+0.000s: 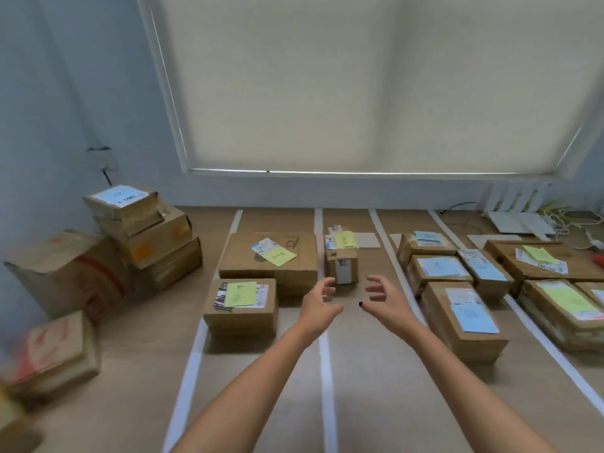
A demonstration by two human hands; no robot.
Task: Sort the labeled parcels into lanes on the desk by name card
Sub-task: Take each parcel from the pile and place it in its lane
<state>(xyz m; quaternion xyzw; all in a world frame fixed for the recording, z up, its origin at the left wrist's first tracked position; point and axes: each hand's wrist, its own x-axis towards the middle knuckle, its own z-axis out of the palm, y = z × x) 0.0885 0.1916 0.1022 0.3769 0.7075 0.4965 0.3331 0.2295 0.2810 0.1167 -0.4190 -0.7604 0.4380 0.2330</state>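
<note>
White tape strips (325,361) split the wooden desk (376,387) into lanes. My left hand (318,304) and my right hand (385,299) hover open and empty, a little in front of a small upright parcel (341,261) with a yellow note in the second lane. A name card (367,240) lies behind that parcel. The first lane holds a wide parcel (271,259) and a smaller one (242,307), both with green notes. Blue-labelled parcels (464,317) fill the third lane. Parcels with green notes (555,299) sit in the fourth.
A stack of unsorted boxes (143,230) stands at the left against the wall, with more boxes (55,351) near the front left edge. White devices and cables (523,220) lie at the back right. A blind covers the window behind the desk.
</note>
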